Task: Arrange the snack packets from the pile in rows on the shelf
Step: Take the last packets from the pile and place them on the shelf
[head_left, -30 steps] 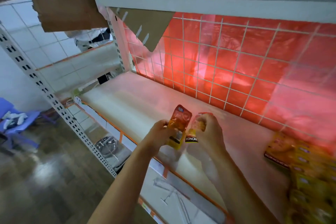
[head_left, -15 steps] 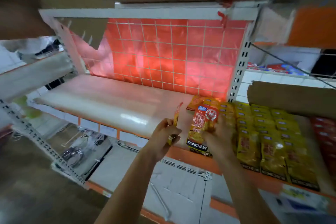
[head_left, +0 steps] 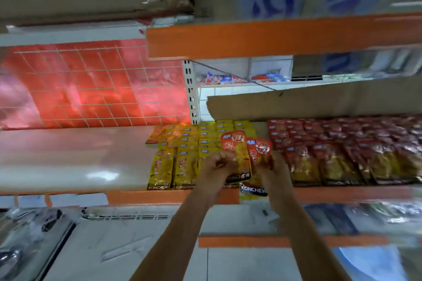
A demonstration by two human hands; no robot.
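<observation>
Left of the white slotted post (head_left: 191, 96), a white wire grid (head_left: 98, 89) crosses a glossy red backing sheet (head_left: 137, 100) in squares. Right of the post's foot lie yellow packets (head_left: 182, 162), then red-topped packets (head_left: 342, 155) with golden lower halves. In front of these, the raised packets (head_left: 237, 155) are orange-red above and yellow below, with black bands lettered in white. Below the post runs the orange shelf edge (head_left: 159, 196).

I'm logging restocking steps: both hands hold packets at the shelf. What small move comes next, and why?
Probably lay the packet in the left hand into the gap between yellow rows and red rows; the right hand holds a second packet just before it.
</observation>
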